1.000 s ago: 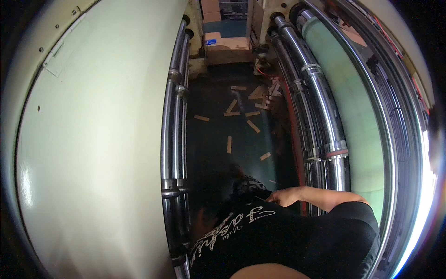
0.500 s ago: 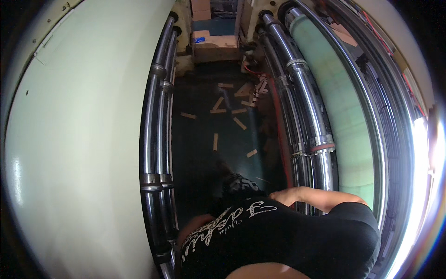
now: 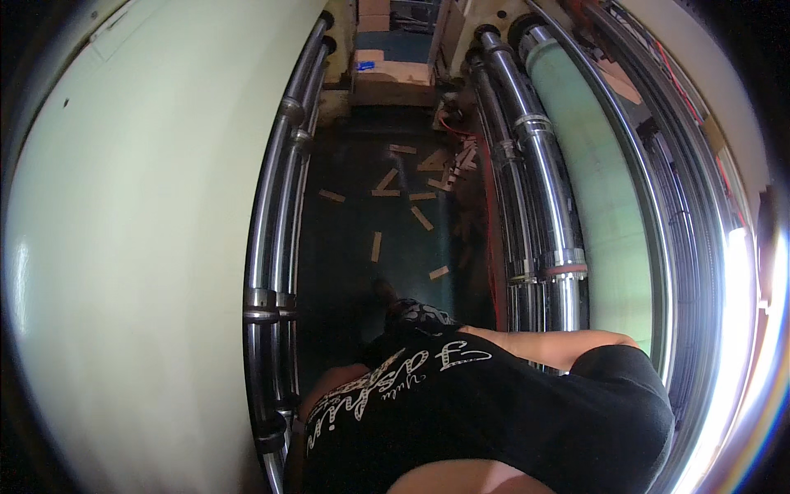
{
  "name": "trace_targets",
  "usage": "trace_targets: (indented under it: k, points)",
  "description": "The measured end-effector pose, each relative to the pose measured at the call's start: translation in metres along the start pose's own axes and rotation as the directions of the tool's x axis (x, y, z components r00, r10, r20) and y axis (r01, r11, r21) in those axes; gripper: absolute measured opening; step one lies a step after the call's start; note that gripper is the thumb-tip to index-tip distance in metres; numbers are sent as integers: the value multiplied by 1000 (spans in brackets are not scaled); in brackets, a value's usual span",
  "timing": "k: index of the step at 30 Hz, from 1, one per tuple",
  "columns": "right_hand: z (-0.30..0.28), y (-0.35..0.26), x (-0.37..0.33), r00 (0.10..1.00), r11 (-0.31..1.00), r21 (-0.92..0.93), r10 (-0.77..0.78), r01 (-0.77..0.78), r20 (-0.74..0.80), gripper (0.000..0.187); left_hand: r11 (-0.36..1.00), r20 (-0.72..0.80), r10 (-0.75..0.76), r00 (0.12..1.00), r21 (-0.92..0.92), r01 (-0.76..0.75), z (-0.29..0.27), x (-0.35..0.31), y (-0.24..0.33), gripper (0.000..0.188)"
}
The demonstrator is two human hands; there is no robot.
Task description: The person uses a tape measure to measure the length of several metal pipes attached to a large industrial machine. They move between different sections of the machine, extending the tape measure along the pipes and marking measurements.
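Bent across the front of my black shirt (image 3: 527, 412), my right forearm (image 3: 543, 346) runs inward from the elbow. Its hand is hidden behind the shirt's edge. On the other side, only a piece of my left arm (image 3: 333, 383) shows beside the shirt, and the left hand cannot be seen. Nearest to the right arm are the polished metal shafts (image 3: 553, 198) of a machine. Another pair of dark metal shafts (image 3: 267, 222) lies by the left arm. Part of my patterned trousers (image 3: 424, 314) appears beyond the shirt.
A large pale cylinder or panel (image 3: 148, 247) fills the left. Right of the shafts runs a pale green roller (image 3: 588, 156). Several tan strips (image 3: 376, 247) lie on the dark floor (image 3: 346, 272) between the machine sides. A cardboard box (image 3: 395, 74) with a blue item (image 3: 365, 65) stands at the far end.
My right hand, partly visible at the shirt before, has slipped out of sight behind it. The view has shifted slightly, and my body sits a little further left.
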State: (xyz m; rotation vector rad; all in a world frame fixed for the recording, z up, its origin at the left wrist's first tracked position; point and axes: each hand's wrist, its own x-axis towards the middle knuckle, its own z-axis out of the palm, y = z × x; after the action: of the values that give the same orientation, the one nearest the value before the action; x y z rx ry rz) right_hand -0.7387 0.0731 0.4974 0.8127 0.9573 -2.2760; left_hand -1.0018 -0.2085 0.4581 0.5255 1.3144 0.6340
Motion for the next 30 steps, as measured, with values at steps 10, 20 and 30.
trace_targets:
  k: [10, 20, 30]
  points:
    - [-2, -73, 53, 918, 710, -639, -29, 298, 396, 63, 999, -170, 46, 984, 25, -43, -2, -2, 37, 24]
    - [5, -125, 137, 822, 486, -774, 177, 406, 542, 69, 999, -386, 48, 921, 12, -47, 0, -16, 70, 23]
    - [119, -174, 174, 570, 235, -746, 516, 623, 639, 25, 993, -516, -108, 850, -103, 63, 8, -66, 73, 22]
